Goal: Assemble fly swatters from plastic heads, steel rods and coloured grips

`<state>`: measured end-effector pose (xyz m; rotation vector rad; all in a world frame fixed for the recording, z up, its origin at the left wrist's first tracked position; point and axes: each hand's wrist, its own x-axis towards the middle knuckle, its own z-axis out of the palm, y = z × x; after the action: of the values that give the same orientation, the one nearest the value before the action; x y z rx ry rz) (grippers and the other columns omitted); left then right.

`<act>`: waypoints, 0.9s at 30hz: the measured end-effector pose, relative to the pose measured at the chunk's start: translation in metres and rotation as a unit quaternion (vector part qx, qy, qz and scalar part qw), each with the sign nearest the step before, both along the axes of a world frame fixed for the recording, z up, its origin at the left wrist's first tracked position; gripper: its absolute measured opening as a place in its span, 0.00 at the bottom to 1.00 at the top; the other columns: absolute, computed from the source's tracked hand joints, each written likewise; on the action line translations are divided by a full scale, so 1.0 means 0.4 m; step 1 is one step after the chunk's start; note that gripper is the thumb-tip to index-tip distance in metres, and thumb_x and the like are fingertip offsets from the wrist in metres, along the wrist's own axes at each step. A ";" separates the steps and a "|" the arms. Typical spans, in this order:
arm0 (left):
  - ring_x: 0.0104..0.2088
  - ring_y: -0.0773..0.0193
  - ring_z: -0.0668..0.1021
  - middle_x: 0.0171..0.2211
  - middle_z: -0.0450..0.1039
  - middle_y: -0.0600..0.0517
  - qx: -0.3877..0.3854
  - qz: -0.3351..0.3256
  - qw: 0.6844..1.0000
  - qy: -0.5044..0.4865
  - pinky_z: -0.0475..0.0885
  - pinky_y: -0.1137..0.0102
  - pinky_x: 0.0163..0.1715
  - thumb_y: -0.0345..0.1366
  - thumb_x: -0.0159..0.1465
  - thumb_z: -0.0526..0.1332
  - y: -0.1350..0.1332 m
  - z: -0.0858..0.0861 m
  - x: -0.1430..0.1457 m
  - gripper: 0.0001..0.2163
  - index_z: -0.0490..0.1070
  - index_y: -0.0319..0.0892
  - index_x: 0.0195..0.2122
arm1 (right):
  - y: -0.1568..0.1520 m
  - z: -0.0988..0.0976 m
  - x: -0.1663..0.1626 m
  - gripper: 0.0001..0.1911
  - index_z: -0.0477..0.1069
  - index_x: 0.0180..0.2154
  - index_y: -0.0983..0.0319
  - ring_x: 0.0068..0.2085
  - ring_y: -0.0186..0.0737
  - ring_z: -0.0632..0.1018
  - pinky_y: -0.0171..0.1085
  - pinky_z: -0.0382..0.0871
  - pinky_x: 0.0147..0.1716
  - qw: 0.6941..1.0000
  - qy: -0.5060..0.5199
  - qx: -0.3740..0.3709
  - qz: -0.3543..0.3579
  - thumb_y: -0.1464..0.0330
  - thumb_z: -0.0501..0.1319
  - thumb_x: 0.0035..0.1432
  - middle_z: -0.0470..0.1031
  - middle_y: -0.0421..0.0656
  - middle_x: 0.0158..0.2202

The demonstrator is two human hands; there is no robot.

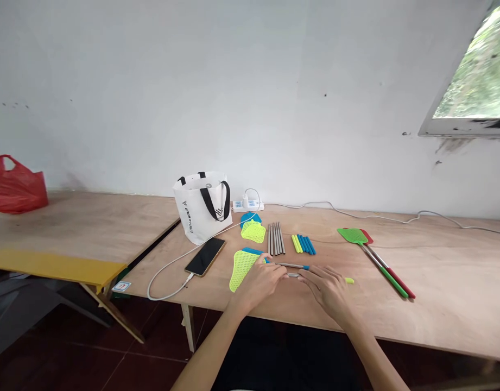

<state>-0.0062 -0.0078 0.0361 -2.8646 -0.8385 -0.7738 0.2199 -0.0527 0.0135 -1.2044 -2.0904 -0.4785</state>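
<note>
A yellow fly swatter (pixel 242 269) lies across the table in front of me, its mesh head to the left and its yellow grip (pixel 349 281) poking out at the right. My left hand (pixel 261 279) is closed on it near the head, covering the joint. My right hand (pixel 326 287) is closed around the handle side, hiding most of that part. A short stretch of metal rod shows between my fingertips. Just behind lies a blue fly swatter (pixel 289 265), partly covered by the yellow head and my hands.
Behind are loose swatter heads (pixel 253 232), several metal rods (pixel 276 239) and short yellow and blue grips (pixel 303 244). Green and red fly swatters (pixel 353 235) lie at right. At left are a phone (pixel 205 257) on a charging cable, a white bag (pixel 201 209) and a power strip (pixel 237 206).
</note>
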 end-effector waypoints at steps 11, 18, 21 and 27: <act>0.32 0.61 0.77 0.29 0.78 0.53 -0.024 -0.001 1.000 0.013 0.69 0.63 0.46 0.37 0.76 0.53 -0.006 0.010 -0.001 0.14 0.70 0.44 0.33 | -0.013 0.018 -0.008 0.18 0.78 0.42 0.54 0.35 0.39 0.80 0.36 0.67 0.34 0.997 0.011 -0.067 0.021 0.58 0.50 0.74 0.82 0.42 0.36; 0.36 0.60 0.78 0.30 0.79 0.55 -0.073 -0.029 0.996 0.040 0.69 0.67 0.43 0.38 0.74 0.58 0.012 -0.011 -0.017 0.11 0.73 0.45 0.33 | -0.016 -0.018 -0.042 0.24 0.77 0.34 0.56 0.30 0.41 0.80 0.35 0.62 0.27 0.996 -0.040 -0.083 0.003 0.57 0.47 0.75 0.81 0.42 0.29; 0.37 0.60 0.78 0.32 0.80 0.55 -0.085 -0.025 0.996 0.034 0.68 0.66 0.44 0.38 0.75 0.55 0.027 -0.005 -0.046 0.12 0.73 0.45 0.34 | -0.003 -0.019 -0.012 0.25 0.78 0.36 0.55 0.31 0.41 0.81 0.35 0.62 0.28 0.997 -0.036 -0.070 -0.007 0.56 0.46 0.75 0.82 0.42 0.31; 0.36 0.60 0.75 0.35 0.81 0.56 -0.101 0.032 0.994 -0.006 0.67 0.66 0.43 0.38 0.76 0.51 0.066 0.023 -0.135 0.16 0.75 0.47 0.35 | 0.012 0.026 0.228 0.26 0.79 0.33 0.53 0.32 0.42 0.80 0.39 0.67 0.34 0.996 0.010 -0.072 -0.043 0.49 0.50 0.71 0.82 0.41 0.31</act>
<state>-0.0600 0.0186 0.0453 -2.9903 -1.0640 -0.7398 0.3113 -0.0480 0.0241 -1.3808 -2.0915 -0.3582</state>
